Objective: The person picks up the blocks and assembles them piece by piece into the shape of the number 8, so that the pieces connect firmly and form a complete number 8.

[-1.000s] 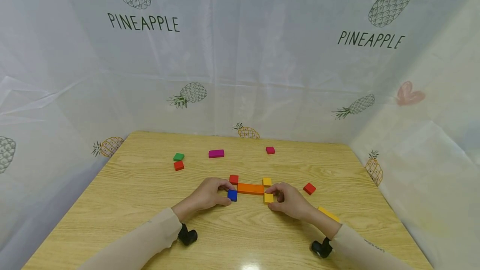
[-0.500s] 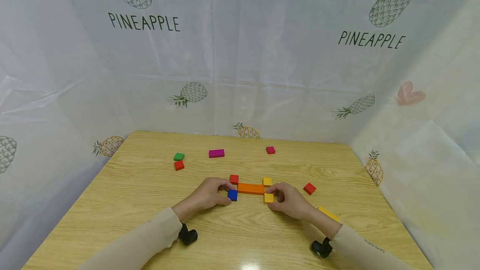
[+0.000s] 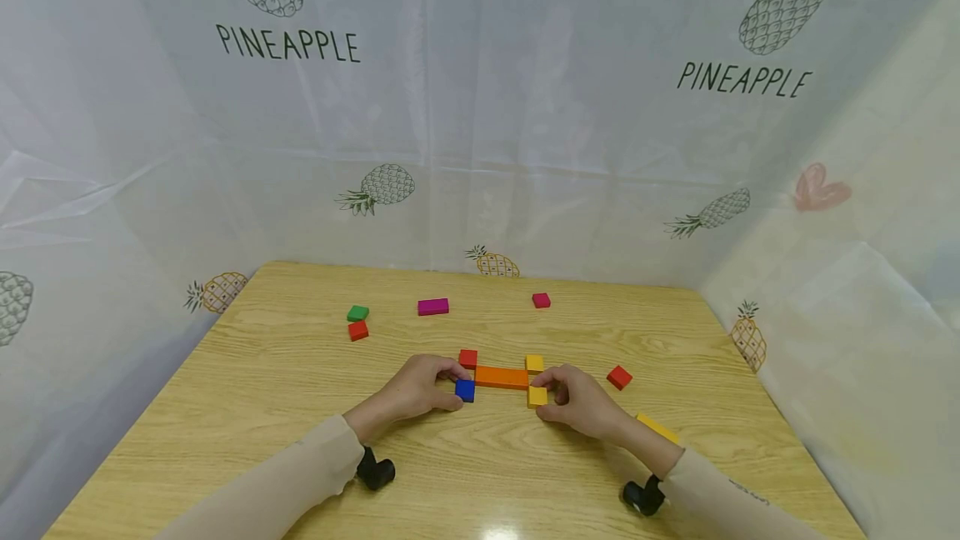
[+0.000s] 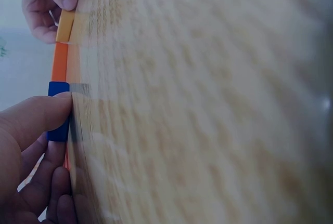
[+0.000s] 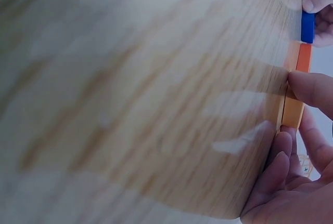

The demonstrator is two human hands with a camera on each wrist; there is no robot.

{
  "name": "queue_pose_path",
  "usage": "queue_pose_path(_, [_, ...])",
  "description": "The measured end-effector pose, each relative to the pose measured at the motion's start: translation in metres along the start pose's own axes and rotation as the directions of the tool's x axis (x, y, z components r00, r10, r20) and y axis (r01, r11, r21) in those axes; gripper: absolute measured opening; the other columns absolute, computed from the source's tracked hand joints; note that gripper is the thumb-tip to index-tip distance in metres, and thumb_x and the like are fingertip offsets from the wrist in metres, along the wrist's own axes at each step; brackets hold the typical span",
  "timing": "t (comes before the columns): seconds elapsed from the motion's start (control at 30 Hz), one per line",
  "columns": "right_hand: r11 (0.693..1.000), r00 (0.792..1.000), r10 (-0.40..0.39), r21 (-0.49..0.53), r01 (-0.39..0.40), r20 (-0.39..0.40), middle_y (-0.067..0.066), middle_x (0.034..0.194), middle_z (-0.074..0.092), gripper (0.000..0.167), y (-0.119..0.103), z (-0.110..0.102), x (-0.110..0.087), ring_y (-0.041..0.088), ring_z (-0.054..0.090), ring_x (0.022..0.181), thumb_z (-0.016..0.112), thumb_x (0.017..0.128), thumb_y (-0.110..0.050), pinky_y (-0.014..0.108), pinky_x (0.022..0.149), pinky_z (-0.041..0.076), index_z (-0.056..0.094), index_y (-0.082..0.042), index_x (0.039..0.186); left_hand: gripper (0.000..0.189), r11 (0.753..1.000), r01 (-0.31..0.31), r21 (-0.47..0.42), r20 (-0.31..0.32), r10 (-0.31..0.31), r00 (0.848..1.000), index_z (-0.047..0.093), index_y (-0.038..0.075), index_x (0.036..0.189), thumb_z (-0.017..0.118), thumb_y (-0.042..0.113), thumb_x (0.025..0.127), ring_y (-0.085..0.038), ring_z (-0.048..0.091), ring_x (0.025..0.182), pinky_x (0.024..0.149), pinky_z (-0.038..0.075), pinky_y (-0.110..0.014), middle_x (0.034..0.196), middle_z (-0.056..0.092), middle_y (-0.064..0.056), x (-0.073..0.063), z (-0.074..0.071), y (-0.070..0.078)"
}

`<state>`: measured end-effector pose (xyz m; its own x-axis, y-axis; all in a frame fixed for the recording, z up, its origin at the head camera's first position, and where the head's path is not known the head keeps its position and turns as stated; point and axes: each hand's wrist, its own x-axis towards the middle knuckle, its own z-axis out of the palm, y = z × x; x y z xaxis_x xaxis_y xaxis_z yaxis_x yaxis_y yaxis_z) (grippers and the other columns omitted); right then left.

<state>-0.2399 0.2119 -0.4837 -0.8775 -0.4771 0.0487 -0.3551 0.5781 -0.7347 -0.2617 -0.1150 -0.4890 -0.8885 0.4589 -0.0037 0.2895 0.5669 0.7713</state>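
A long orange block [image 3: 502, 377] lies on the wooden table with small blocks at its corners. My left hand [image 3: 416, 387] pinches a blue block [image 3: 465, 391] at its near left corner; the left wrist view shows the thumb on that blue block [image 4: 59, 117]. At the near right corner my right hand [image 3: 581, 401] pinches a yellow block [image 3: 537, 397] between thumb and finger, seen close in the right wrist view as a yellow-orange block [image 5: 293, 110]. Behind these sit a red block [image 3: 468, 358] at far left and another yellow block [image 3: 534, 364] at far right.
Farther back lie a green block [image 3: 357, 313], a red block [image 3: 358, 331], a magenta block [image 3: 433, 307] and a crimson block [image 3: 541, 300]. Another red block [image 3: 619, 377] is to the right. A long yellow block [image 3: 657, 428] lies partly behind the right forearm.
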Motion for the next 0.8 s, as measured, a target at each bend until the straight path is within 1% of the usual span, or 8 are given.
queue_pose_path(0.47, [1.000,1.000,-0.006,0.006,0.006,0.000,0.006,0.104,0.061,0.033,-0.0011,-0.0002,-0.0003,0.017,0.050,0.083,0.084,0.092,-0.012,0.024,0.072,0.045,0.070,-0.006,0.122,0.030,1.000,-0.002,0.007,-0.003,0.002,1.000,0.079,0.020,0.113,0.090,0.016,0.085,-0.015,0.062,0.099,0.095,0.053,-0.042,0.105,0.072,0.007,-0.0004,-0.0001,-0.0003])
queue_pose_path(0.8, [1.000,1.000,-0.018,0.007,0.018,-0.003,0.007,0.105,0.062,0.034,-0.0012,-0.0006,-0.0008,0.016,0.050,0.083,0.084,0.092,-0.012,0.024,0.073,0.046,0.070,-0.005,0.122,0.029,1.000,-0.002,0.007,0.002,0.002,1.000,0.079,0.021,0.112,0.091,0.016,0.086,-0.015,0.062,0.099,0.095,0.053,-0.041,0.105,0.071,0.007,0.0008,0.0008,-0.0019])
